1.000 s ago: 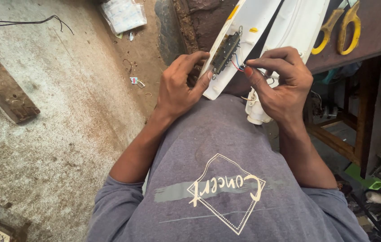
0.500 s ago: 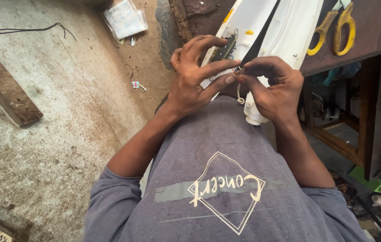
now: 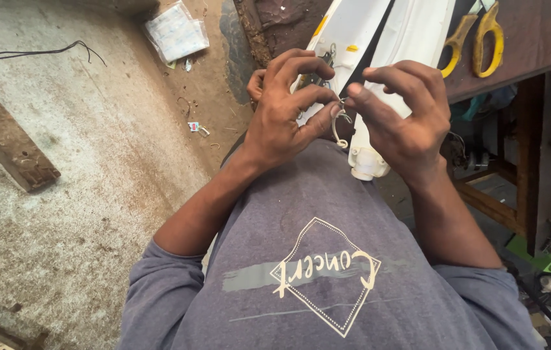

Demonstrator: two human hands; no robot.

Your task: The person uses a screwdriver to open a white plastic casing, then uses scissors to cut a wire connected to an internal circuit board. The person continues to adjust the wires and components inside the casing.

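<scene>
Here, a long white plastic lamp housing [image 3: 411, 39] lies lengthwise away from the person, its rounded cap end nearest their chest, resting against a dark wooden bench [image 3: 535, 45]. The left hand [image 3: 288, 116] and right hand [image 3: 405, 116] meet above it, fingertips pinching a thin, curled white wire [image 3: 338, 129]. Yellow-handled scissors [image 3: 476, 35] lie on the bench. The concrete floor [image 3: 94, 162] is rough and dusty.

Open floor [image 3: 81, 194] lies left of the hands, while the table [image 3: 535, 45] and scissors [image 3: 476, 39] crowd the right.
</scene>
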